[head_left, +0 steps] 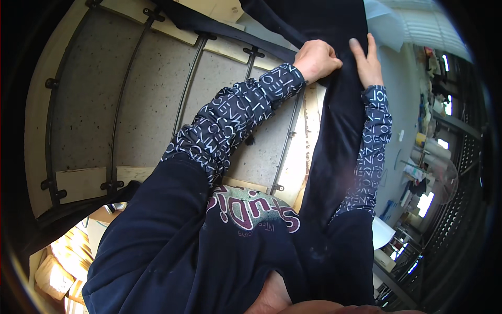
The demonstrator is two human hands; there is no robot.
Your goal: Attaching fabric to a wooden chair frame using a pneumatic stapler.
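Observation:
Black fabric (342, 112) drapes over the right rail of a wooden frame (307, 157) and spreads dark across the top of the view. My left hand (315, 60) reaches across the frame, its fingers pinched together at the left edge of the fabric. The fingertips partly hide what they grip. My right hand (369, 67) lies along the fabric's right edge, thumb and a finger stretched out and apart. Its other fingers are out of sight. Both forearms wear dark sleeves printed with white letters.
Dark metal rods (123, 83) cross the frame, fixed by clips to its wooden edges. A black strip (225, 31) runs along its far side. Speckled grey floor (151, 94) shows between the rods. At right stand a fan (442, 180) and cluttered shelves; wrapped bundles (54, 276) lie lower left.

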